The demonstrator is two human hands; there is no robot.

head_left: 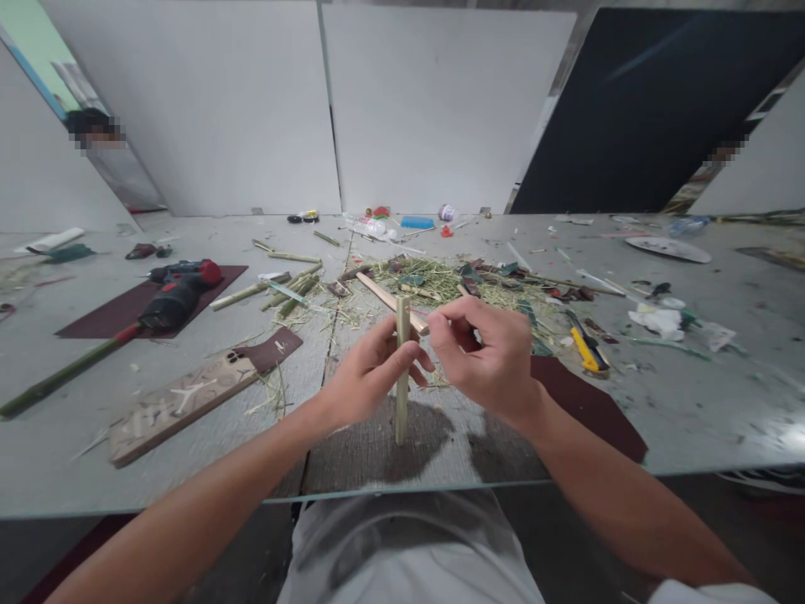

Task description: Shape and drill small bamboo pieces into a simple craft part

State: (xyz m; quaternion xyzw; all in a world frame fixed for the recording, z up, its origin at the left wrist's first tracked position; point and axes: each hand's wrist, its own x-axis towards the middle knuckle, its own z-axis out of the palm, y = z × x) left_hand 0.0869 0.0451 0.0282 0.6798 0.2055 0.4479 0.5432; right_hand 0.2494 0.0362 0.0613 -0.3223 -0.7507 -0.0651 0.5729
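My left hand [372, 369] grips a short, pale green stick [402, 403], which looks like a split piece of bamboo. The stick stands upright above the table, its lower end near the surface. To its right, my right hand [487, 348] is closed in a pinch, fingertips close to the stick's upper part. Whatever it pinches is too small or hidden to make out. Behind the fingers, a light wooden strip [382, 292] slants across, its near end by my right fingertips. Beyond it lies a heap of green shavings [433, 281] with dark scraps.
At left, a drill [173, 302] with a long green stick rests on a maroon sheet [94, 315]. Nearer is a phone in a patterned case [189, 398]. A yellow utility knife [588, 348] lies at right, beside another maroon sheet [584, 407]. Upright white panels [446, 101] border the back.
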